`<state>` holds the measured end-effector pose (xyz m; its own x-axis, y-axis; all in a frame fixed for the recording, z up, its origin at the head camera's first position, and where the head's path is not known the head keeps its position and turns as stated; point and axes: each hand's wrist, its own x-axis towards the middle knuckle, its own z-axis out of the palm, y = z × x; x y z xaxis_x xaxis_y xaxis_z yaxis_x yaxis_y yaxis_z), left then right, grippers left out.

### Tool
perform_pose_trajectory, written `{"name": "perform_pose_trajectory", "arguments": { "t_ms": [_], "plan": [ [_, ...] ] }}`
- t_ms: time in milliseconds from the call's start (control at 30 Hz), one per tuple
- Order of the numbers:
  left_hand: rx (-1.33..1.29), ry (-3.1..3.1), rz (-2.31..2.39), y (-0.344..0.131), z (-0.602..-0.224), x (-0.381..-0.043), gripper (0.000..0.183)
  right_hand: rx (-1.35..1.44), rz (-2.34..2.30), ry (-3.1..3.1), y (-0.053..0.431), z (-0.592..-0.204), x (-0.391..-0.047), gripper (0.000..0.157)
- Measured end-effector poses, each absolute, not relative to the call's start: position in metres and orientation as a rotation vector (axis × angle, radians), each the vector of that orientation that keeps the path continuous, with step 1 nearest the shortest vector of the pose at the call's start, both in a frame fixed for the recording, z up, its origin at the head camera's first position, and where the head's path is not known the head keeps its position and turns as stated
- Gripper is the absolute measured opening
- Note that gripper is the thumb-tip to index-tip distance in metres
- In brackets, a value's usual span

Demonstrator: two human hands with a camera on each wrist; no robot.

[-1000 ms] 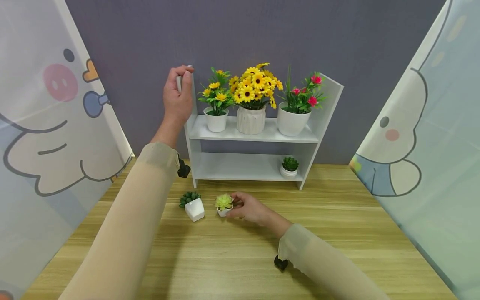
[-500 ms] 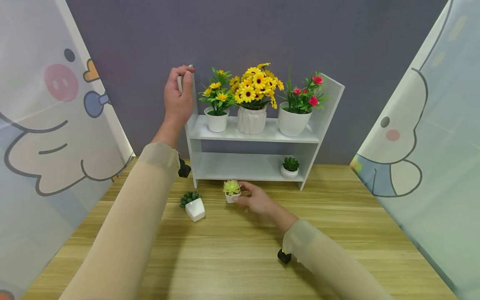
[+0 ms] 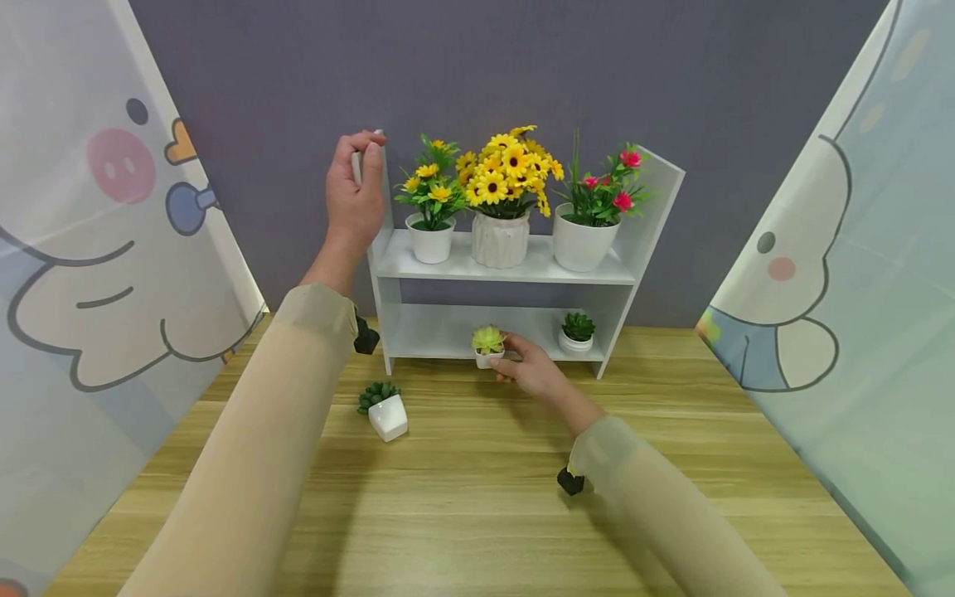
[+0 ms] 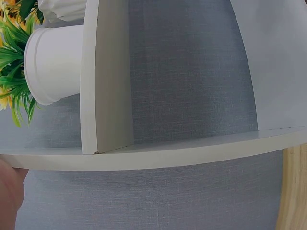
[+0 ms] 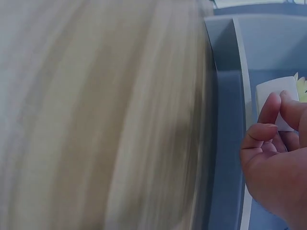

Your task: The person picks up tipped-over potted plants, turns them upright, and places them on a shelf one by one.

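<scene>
My right hand pinches a small white pot with a pale green succulent at the front edge of the lower shelf. In the right wrist view the fingers and thumb of my right hand hold the white pot. My left hand grips the top of the left side panel of the white shelf unit; only part of that hand shows in the left wrist view. A dark green succulent in a square white pot lies tipped on the table, left of my right hand.
On the upper shelf stand a yellow-flowered pot, a ribbed sunflower pot and a pink-flowered pot. A dark succulent in a round white pot stands at the lower shelf's right end. Wood-grain table lies in front.
My right hand has carried the pale green succulent from the table up and right to the lower shelf's front edge. My left hand has stayed on the side panel.
</scene>
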<state>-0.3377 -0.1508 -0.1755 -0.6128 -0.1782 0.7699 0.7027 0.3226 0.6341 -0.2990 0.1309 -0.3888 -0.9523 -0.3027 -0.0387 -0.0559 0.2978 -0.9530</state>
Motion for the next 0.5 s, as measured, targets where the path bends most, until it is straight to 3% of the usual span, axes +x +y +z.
{"name": "perform_pose_trajectory", "arguments": {
  "t_ms": [500],
  "plan": [
    [-0.462,-1.799,-1.381,-0.151,-0.176,-0.338,0.03,-0.248,-1.706,2.369,0.141,-0.39,-0.319,0.065]
  ]
}}
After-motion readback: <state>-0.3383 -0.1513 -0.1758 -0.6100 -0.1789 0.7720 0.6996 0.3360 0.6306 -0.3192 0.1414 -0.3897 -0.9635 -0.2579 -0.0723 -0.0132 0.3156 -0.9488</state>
